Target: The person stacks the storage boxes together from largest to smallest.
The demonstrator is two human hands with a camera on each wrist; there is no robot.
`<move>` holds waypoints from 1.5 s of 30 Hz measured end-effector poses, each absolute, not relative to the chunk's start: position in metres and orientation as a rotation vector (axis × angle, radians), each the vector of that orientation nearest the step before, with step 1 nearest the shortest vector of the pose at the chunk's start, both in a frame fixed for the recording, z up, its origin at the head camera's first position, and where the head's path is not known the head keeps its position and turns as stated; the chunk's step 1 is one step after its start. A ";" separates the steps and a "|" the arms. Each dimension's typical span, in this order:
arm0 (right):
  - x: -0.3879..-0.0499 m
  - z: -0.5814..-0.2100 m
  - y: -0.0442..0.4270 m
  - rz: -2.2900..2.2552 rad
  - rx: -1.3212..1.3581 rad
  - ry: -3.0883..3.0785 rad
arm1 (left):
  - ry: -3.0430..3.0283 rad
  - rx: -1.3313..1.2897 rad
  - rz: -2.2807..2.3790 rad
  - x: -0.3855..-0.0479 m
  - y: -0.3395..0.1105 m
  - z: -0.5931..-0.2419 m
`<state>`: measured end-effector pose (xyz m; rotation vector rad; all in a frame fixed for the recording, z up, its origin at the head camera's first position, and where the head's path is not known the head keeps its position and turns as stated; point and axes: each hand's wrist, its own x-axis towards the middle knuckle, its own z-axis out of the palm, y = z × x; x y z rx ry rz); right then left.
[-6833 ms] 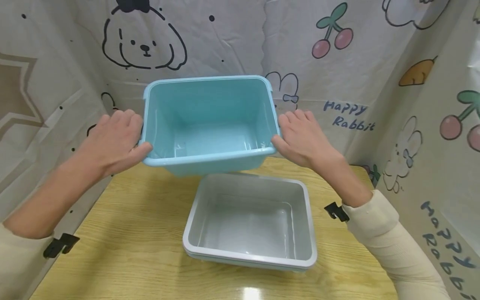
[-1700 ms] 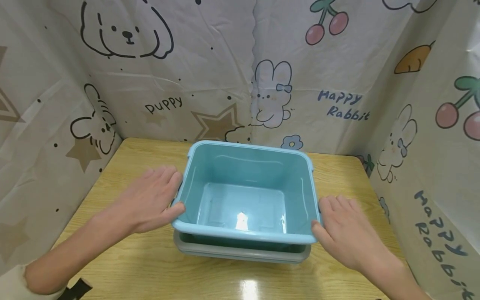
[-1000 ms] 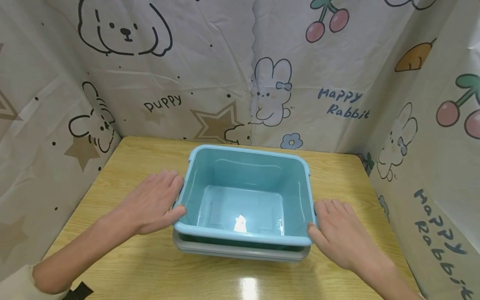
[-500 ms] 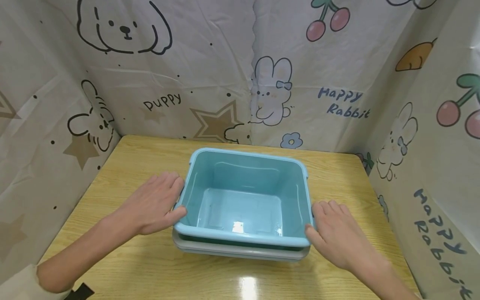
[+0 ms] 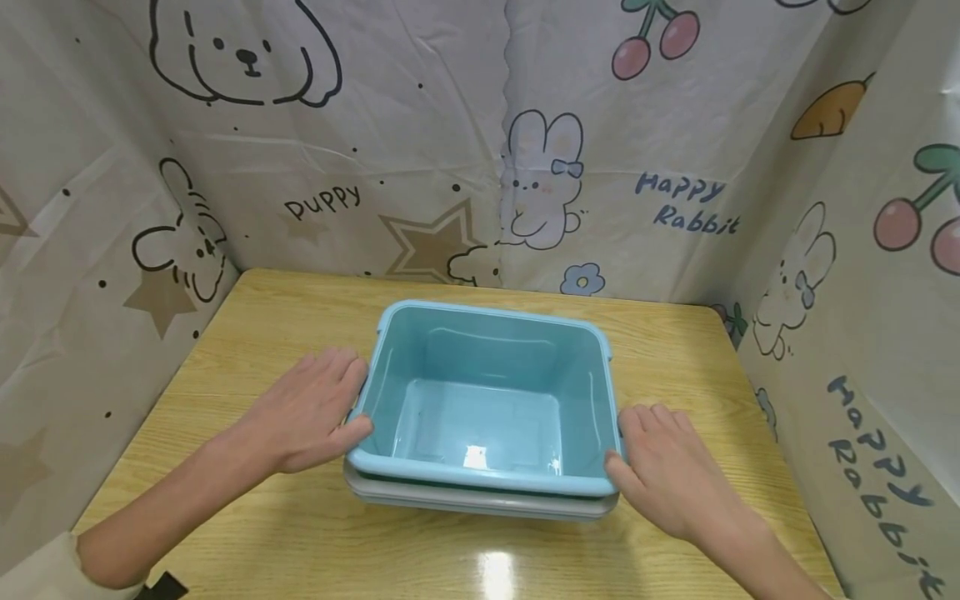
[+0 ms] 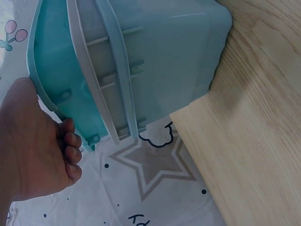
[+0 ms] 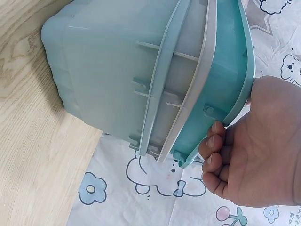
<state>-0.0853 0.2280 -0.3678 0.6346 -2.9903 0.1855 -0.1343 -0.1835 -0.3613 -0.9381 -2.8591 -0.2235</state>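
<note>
A turquoise plastic storage bin sits nested in a grey bin, its rim standing above the grey one. The wrist views show a third, pale blue bin under the grey one, resting on the table. My left hand grips the turquoise bin's left rim, thumb on top and fingers curled below the edge, as in the left wrist view. On the opposite side, my right hand holds the right rim in the same way; its curled fingertips show under the lip. The turquoise bin holds nothing.
The stack stands mid-table on a wood-grain tabletop. Cartoon-printed cloth hangs behind the table and along both sides. A black clip is at the left sleeve.
The turquoise bin, held up behind the grey bin at first, has come down into it. Over the last second it sinks slightly lower, and its right side shifts left with my right hand.
</note>
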 end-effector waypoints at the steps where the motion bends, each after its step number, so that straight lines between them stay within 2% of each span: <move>1: -0.085 -0.368 0.228 0.185 0.638 -2.989 | -2.856 -0.942 -0.229 -0.134 -0.184 -0.362; 45: -0.082 -0.377 0.224 0.182 0.630 -3.000 | -2.856 -0.905 -0.254 -0.130 -0.186 -0.380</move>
